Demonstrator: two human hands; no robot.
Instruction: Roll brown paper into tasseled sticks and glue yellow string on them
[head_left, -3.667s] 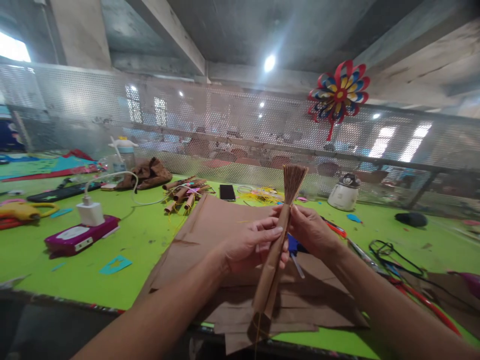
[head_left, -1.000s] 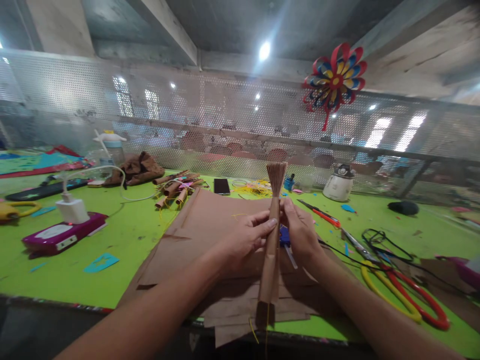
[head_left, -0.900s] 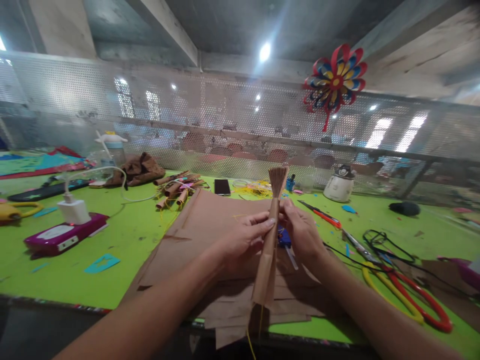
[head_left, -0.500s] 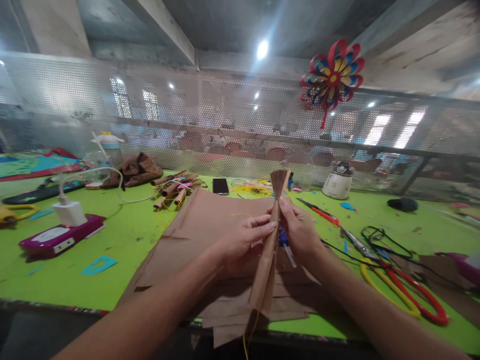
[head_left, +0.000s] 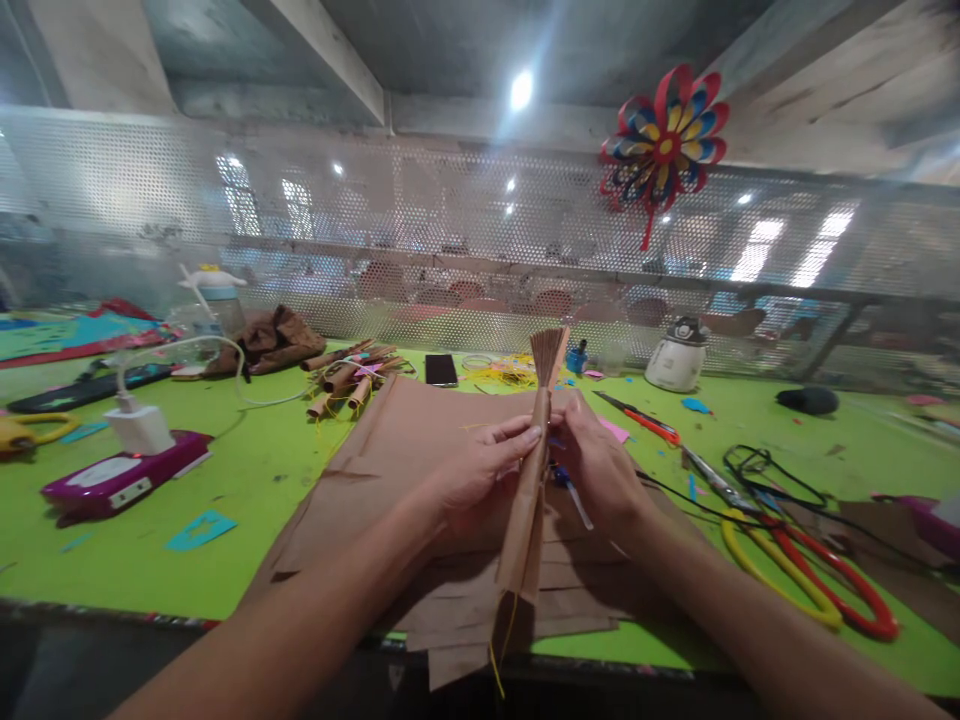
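Note:
A slim brown paper roll (head_left: 527, 490) stands tilted in front of me, its top cut into a spread fringe (head_left: 550, 352). Yellow thread hangs from its lower end. My left hand (head_left: 491, 465) is closed on the roll below the fringe, thumb across the front. On the other side, my right hand (head_left: 604, 460) is curled with its fingers against the roll; its thumb is raised beside the neck. Behind the roll, partly hidden, is a small blue thing with a whitish strip (head_left: 577, 505), too covered to name. Stacked brown paper sheets (head_left: 442, 410) lie underneath.
Several tied paper rolls (head_left: 349, 375) lie back left, near a phone (head_left: 441, 370). A purple power strip (head_left: 127, 480) with a white charger is at left. On the right are red-and-yellow-handled scissors (head_left: 810, 580), a box cutter (head_left: 637, 418), a black cable and a white bottle (head_left: 677, 357).
The roll's fringed top has shifted slightly left and up. My right thumb has come away from the roll's neck, exposing a pink scrap behind my right hand.

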